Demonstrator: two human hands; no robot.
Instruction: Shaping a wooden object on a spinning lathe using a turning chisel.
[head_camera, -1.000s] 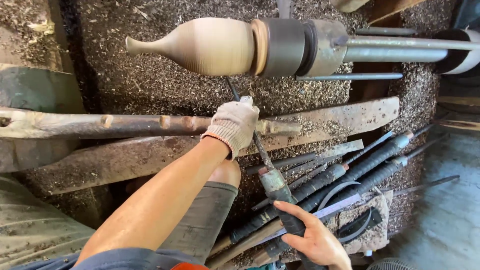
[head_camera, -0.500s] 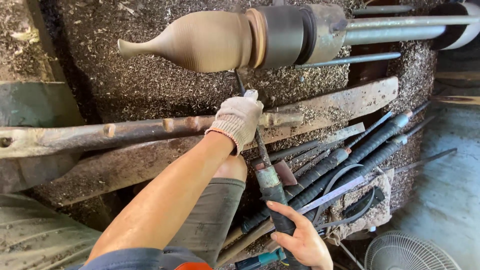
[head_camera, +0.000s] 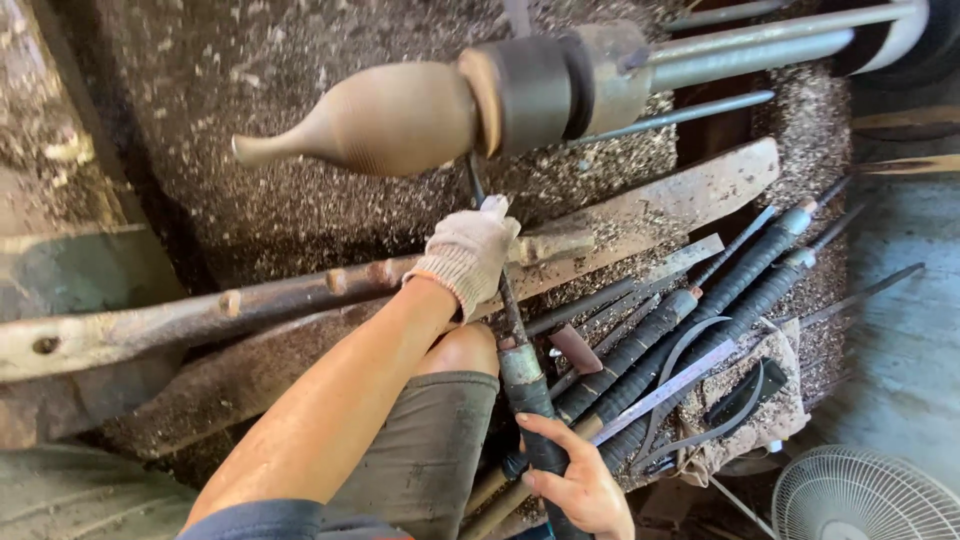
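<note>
Gloved left hand (head_camera: 468, 252) clamps long steel turning chisel (head_camera: 505, 300) on rusty rest bar (head_camera: 250, 300); bare right hand (head_camera: 580, 485) grips handle. Cut lightly into brown bottle-shaped wooden workpiece (head_camera: 370, 118).

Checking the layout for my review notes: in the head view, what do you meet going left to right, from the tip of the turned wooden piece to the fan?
Narrow tip of the turned wooden piece → gloved left hand → bare right hand on the tool handle → bundle of wrapped spare tools → white fan.
</note>
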